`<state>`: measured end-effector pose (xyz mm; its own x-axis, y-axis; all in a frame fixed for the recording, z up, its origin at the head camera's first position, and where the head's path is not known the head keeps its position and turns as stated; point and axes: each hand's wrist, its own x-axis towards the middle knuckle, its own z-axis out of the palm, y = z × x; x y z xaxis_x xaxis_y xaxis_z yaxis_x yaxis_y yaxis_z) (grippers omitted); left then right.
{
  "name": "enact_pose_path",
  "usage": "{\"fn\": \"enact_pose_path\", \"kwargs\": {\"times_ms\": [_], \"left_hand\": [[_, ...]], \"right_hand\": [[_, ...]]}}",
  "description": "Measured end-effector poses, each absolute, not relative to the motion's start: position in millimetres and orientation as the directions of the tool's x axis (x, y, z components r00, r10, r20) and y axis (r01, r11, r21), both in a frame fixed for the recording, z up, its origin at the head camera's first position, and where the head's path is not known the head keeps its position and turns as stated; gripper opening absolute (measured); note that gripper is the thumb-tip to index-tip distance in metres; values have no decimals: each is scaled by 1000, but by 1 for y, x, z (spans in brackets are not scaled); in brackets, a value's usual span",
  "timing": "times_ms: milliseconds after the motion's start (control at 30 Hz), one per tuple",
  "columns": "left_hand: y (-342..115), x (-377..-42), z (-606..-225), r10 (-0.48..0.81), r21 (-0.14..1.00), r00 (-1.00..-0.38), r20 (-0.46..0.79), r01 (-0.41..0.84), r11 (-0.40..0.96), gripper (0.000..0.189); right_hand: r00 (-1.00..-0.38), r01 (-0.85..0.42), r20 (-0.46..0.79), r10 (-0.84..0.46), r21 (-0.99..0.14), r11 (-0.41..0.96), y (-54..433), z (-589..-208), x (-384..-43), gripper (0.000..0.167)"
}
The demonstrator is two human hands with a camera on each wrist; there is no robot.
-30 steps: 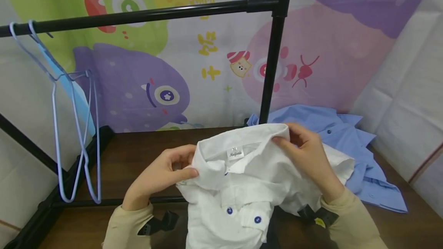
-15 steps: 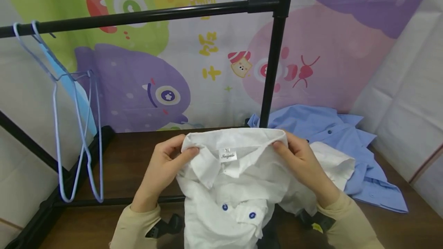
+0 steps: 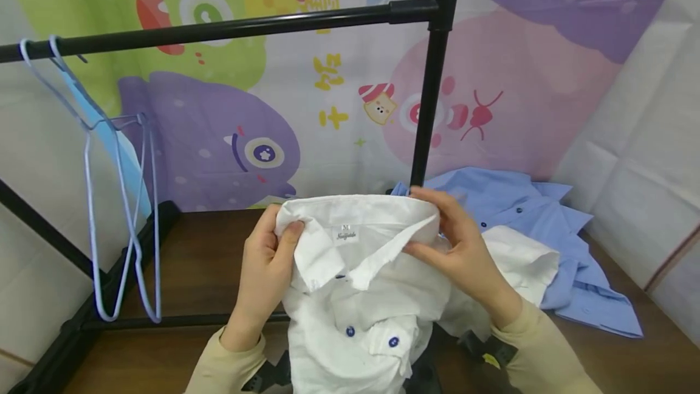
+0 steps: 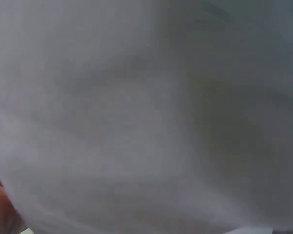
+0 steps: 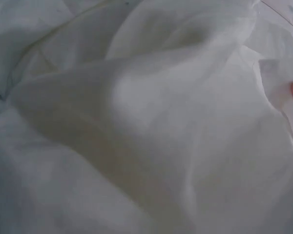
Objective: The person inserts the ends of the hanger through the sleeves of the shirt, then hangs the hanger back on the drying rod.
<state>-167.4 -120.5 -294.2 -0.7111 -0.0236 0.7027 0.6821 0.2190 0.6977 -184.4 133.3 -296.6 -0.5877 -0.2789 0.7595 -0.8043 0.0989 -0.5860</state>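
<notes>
A white shirt with blue buttons and a chest pocket hangs between both hands, its collar spread at the top. Inside the neck a white size label shows. At the collar's left end my left hand pinches the cloth, thumb in front and fingers behind. My right hand grips the collar's right side between thumb and fingers. White cloth fills nearly all of the left wrist view, and folds of the shirt fill the right one.
A black rack's rail and upright stand ahead. Light blue hangers hang from the rail at the left. A blue shirt lies at the back right of the brown table, overlapped by a white sleeve.
The collar has shifted left and its two points have spread more evenly. Both hands have moved a little left with it, the right one changing its hold along the collar.
</notes>
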Motion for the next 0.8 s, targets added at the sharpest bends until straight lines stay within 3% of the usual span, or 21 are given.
{"fn": "enact_pose_path", "kwargs": {"times_ms": [133, 267, 367, 600, 700, 800], "left_hand": [[-121, -170, -296, -15, 719, -726, 687, 677, 156, 7], [-126, -172, -297, 115, 764, -761, 639, 645, 28, 11], [-133, -173, -296, 267, 813, -784, 560, 582, 5, 19], [-151, -179, -295, 552, 841, -747, 370, 522, 142, 62], [-152, -181, -296, 542, 815, -769, 339, 527, 239, 73], [-150, -184, -297, 458, 799, -824, 333, 504, 327, 67]], "right_hand": [[-571, -820, 766, -296, -551, 155, 128, -291, -183, 24], [-631, -774, 740, -233, -621, 123, 124, -287, -180, 27], [-651, -757, 730, -208, -644, 111, 122, -286, -180, 30], [-647, -757, 717, -258, -645, 105, 121, -293, -184, 22], [-629, -771, 718, -298, -625, 119, 122, -296, -186, 21], [-620, -776, 708, -339, -617, 130, 123, -298, -187, 11]]}}
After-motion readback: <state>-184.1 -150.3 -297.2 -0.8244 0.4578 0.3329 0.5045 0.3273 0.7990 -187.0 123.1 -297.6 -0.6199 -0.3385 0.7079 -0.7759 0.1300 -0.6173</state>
